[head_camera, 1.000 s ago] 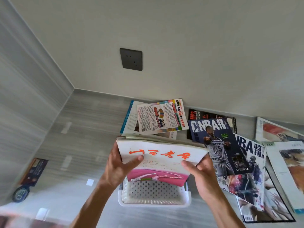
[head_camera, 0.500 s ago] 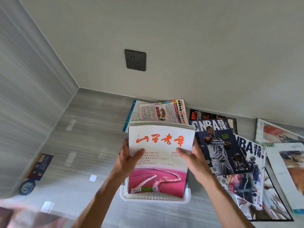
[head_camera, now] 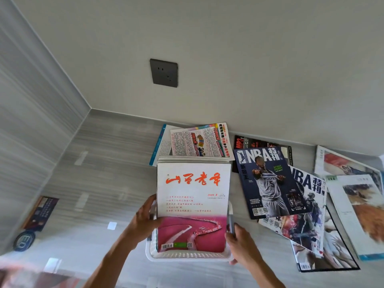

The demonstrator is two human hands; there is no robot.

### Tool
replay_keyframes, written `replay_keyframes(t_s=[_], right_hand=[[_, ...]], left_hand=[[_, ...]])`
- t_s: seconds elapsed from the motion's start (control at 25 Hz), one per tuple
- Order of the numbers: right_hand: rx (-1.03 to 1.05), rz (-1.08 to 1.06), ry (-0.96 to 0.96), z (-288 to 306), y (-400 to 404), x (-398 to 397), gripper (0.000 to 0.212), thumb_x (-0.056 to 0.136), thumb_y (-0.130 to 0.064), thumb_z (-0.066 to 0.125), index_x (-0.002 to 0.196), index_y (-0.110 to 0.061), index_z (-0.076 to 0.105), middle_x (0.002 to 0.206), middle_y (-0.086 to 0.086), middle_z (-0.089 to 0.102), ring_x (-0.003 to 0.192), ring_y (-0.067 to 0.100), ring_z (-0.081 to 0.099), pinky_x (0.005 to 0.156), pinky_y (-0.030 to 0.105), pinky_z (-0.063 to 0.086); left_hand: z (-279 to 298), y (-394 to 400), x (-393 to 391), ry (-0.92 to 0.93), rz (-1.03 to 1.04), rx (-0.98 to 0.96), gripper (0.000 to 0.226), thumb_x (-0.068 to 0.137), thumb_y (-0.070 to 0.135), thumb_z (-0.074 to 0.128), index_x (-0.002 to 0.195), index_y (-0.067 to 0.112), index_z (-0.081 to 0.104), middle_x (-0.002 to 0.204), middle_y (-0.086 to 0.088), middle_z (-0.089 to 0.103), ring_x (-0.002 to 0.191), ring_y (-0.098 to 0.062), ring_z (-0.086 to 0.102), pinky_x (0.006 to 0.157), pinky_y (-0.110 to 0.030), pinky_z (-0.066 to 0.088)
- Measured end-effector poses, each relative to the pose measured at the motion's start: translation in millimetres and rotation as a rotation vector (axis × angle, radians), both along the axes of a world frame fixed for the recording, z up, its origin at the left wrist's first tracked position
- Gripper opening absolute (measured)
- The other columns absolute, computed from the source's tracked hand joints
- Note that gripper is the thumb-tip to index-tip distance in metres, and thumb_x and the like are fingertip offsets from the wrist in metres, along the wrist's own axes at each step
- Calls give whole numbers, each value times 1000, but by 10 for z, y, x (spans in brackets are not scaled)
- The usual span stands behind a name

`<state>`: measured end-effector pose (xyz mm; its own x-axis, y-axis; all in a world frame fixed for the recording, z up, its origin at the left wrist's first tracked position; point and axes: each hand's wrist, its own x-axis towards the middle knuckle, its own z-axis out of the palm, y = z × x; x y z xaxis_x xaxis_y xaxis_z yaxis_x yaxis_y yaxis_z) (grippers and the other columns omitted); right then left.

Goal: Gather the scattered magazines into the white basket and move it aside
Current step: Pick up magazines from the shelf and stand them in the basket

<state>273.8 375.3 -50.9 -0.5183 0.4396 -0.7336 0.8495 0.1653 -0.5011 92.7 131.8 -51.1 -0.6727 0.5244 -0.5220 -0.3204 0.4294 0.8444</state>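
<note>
White perforated plastic basket on grey table w/ red-and-white glossy magazine stack sticking out far end: likely top-heavy, slippery, so grip basket walls, where left hand & right hand fingers clamp.

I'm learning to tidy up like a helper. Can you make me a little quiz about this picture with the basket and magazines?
1. True or false: the white basket is empty.
2. What big letters are on the dark blue magazine right of the basket?
3. Where are the left hand and right hand? A) on the wall socket B) at the sides of the basket C) on the blue magazine

Key: 1 false, a stack topped by the white and pink magazine sits in it; 2 NBA; 3 B.
</note>
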Motion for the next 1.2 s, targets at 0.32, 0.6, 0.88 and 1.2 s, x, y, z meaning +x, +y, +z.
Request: replay_keyframes(t_s=[0.32,0.6,0.88,1.2], right_hand=[[-111,84,224,32,-238,-1019,26,94,-16,49,117,-26,54,102,0,63,82,17,66,56,31,61],[-167,177,253,-47,-423,-1428,30,96,-14,54,125,-23,52,107,-1,64,83,16,68,61,24,59],[343,173,151,-143,105,-462,54,91,-23,62,141,-19,41,145,7,50,124,24,56,100,29,47],[790,583,-83,-406,831,235,83,82,-56,49,151,-28,12,161,8,15,137,30,30,103,50,37]], left_hand=[[5,-526,-431,100,400,-141,68,74,-18,59,122,30,52,115,-8,63,94,-35,64,43,-29,53],[160,-714,-543,97,547,-263,63,75,-9,64,128,20,45,126,-17,56,95,-30,59,68,-43,57],[423,-359,213,967,264,-250,54,83,25,51,135,12,44,149,-15,36,138,-32,33,109,-49,29],[42,948,881,902,-49,-255,38,79,14,51,114,18,64,126,-10,57,114,-27,51,95,-41,45]])
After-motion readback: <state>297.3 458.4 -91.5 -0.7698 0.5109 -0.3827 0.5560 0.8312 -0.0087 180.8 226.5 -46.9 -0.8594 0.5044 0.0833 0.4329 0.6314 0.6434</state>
